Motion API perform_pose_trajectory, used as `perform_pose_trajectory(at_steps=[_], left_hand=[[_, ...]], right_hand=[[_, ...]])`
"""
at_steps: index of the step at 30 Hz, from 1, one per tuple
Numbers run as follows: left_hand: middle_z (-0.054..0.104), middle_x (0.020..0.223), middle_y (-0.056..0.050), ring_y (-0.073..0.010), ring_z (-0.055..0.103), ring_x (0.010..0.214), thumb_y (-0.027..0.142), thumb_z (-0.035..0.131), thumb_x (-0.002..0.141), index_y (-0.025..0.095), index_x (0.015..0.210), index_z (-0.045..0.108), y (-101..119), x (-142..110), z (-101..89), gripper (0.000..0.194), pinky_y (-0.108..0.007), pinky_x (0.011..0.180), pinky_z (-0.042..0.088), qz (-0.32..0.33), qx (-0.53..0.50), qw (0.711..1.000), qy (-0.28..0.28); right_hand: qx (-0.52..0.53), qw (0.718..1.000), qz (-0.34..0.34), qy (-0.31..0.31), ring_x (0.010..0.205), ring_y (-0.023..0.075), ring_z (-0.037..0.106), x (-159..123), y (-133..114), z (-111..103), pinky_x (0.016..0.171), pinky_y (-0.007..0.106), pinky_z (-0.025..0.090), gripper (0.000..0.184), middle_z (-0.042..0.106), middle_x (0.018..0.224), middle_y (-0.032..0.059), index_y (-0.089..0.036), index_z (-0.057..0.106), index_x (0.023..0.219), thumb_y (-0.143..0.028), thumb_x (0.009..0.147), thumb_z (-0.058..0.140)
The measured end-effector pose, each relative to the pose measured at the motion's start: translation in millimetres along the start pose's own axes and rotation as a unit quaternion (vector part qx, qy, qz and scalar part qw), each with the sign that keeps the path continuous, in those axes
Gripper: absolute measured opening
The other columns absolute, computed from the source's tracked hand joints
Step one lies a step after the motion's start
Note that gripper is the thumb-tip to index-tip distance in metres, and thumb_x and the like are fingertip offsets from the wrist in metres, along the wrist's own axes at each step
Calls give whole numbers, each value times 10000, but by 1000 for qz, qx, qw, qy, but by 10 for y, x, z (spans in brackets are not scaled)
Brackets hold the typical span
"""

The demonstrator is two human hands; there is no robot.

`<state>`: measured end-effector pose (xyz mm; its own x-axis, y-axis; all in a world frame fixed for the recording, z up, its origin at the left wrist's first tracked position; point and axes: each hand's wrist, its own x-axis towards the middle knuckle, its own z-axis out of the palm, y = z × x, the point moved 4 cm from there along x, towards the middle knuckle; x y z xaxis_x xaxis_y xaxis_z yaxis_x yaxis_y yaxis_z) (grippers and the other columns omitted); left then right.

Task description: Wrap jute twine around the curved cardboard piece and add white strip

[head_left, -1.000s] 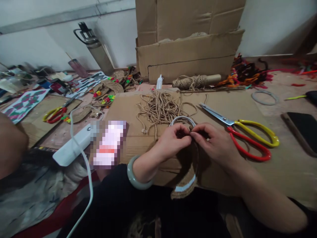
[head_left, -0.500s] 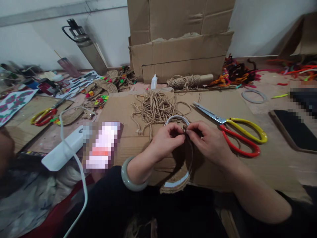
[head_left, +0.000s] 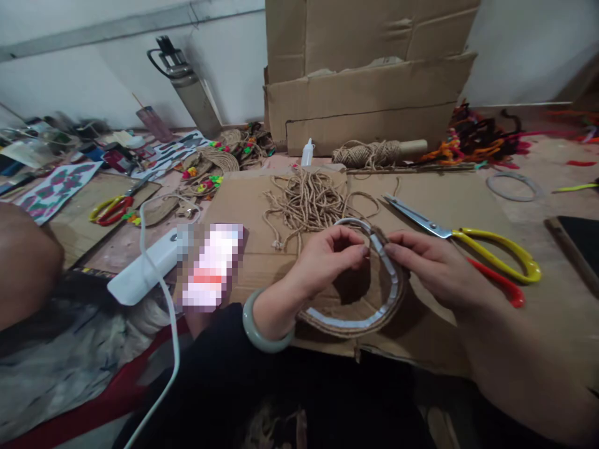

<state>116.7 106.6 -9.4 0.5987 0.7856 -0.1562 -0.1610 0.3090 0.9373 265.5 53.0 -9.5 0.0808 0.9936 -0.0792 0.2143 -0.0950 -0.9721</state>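
A ring wrapped in jute twine point(head_left: 374, 327), with a white band along its inner side, is tilted in front of me above a cardboard sheet point(head_left: 440, 193). My right hand point(head_left: 425, 259) pinches it at the upper right, thumb inside and fingers outside. Inside the ring, the thumb and forefinger of my left hand point(head_left: 334, 255) are closed together; what they hold, if anything, is hidden. Behind the left hand, part of the ring's left side is out of sight. A loose heap of jute twine point(head_left: 311, 199) lies just beyond my hands.
Large scissors point(head_left: 496, 240) with yellow and red handles lie beyond my right hand. A twine roll point(head_left: 369, 153) and white squeeze bottle point(head_left: 307, 153) stand at the back. Left are a lit phone point(head_left: 213, 268), white power strip point(head_left: 145, 268), cable point(head_left: 171, 324) and another person's arm point(head_left: 28, 268).
The ring has turned so its opening faces me more. My left fingers have come away from the right fingertips, and my right hand has shifted rightward along the rim. The view has swung left.
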Motion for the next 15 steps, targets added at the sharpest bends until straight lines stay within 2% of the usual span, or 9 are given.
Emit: perform_pose_trajectory(at_steps=[2,4,6,8,10,12,14,15], left_hand=[[614,638,8,-74,564,573,214,643,706,145,721,548,40,27,-77,117,-206,566,432,19,9,1000,21],[623,688,-7,-92,577,627,242,619,742,151,738,558,96,46,-186,109,-231,608,454,84,54,992,77],[633,784,-24,-115,592,725,231,609,759,162,802,577,181,9,-284,87,-262,686,472,203,128,956,167],[631,907,-46,-147,596,863,207,601,772,177,868,578,260,-93,-301,103,-306,784,475,326,202,893,234],[612,967,-63,-175,581,949,184,612,765,180,878,568,311,-212,-232,121,-354,846,468,416,267,833,250],[598,994,-67,-191,566,989,147,627,743,183,905,563,347,-332,-128,177,-394,886,456,487,315,776,246],[603,982,-66,-188,563,977,110,642,719,179,914,566,365,-416,-34,221,-393,884,460,526,339,743,239],[615,941,-57,-177,573,938,95,637,719,179,908,567,366,-438,13,218,-369,852,477,539,341,738,221]], right_hand=[[57,995,-6,81,550,98,536,41,41,-131,484,216,435,228,617,656,-8,-194,634,789,-398,697,679],[124,972,-24,199,511,83,508,74,67,-285,460,214,408,198,582,620,-19,-189,614,751,-338,663,710],[184,932,-60,307,478,77,488,76,68,-390,445,223,400,164,557,607,-26,-193,591,736,-285,660,703],[216,902,-99,361,472,78,487,58,56,-393,456,235,422,158,556,625,-32,-196,577,752,-256,662,692],[215,901,-118,358,523,86,527,38,47,-300,514,248,467,181,582,679,-28,-194,578,793,-257,669,693],[185,921,-129,317,632,112,588,19,37,-153,597,269,500,208,620,760,-13,-203,575,866,-292,710,681],[155,938,-148,271,744,144,622,-7,13,-9,664,306,520,205,637,829,-1,-227,556,933,-346,780,622],[145,946,-153,246,772,157,631,-19,-3,52,682,321,526,195,643,839,2,-236,547,952,-359,807,593]])
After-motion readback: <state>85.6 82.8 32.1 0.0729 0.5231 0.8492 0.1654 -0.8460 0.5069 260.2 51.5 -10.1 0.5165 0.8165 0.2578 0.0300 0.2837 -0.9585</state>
